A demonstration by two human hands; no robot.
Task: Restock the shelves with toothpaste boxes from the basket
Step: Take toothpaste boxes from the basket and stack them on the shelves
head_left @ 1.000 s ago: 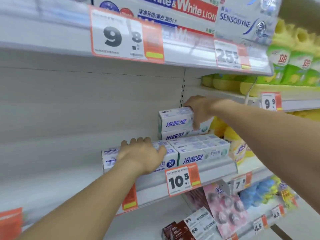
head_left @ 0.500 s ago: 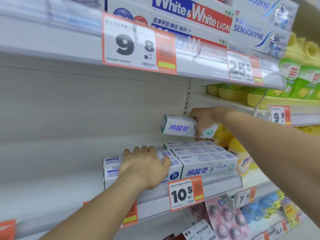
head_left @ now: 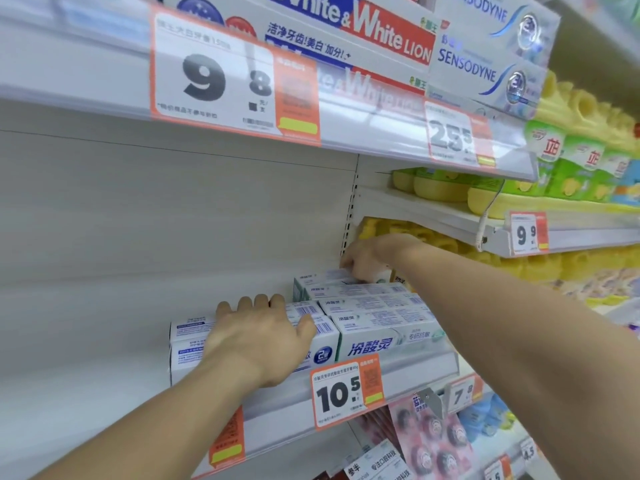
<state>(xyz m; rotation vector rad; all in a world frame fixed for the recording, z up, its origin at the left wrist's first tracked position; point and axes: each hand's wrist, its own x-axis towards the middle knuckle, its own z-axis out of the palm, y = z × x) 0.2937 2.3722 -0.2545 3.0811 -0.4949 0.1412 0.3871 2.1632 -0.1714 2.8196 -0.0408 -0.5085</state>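
The left hand [head_left: 263, 337] lies flat, fingers spread, on the front toothpaste boxes [head_left: 322, 327] on the shelf [head_left: 408, 379]. The right hand [head_left: 370, 258] grips the rearmost toothpaste box [head_left: 320, 277], fingers curled over its end, against the back of the row.

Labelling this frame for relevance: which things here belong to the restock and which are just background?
In the job:
left hand, resting on the blue-print toothpaste boxes
right hand, fingers on the rear box
green-print toothpaste boxes
middle shelf

Background:
White & White boxes
Sensodyne boxes
yellow sponges
price tags
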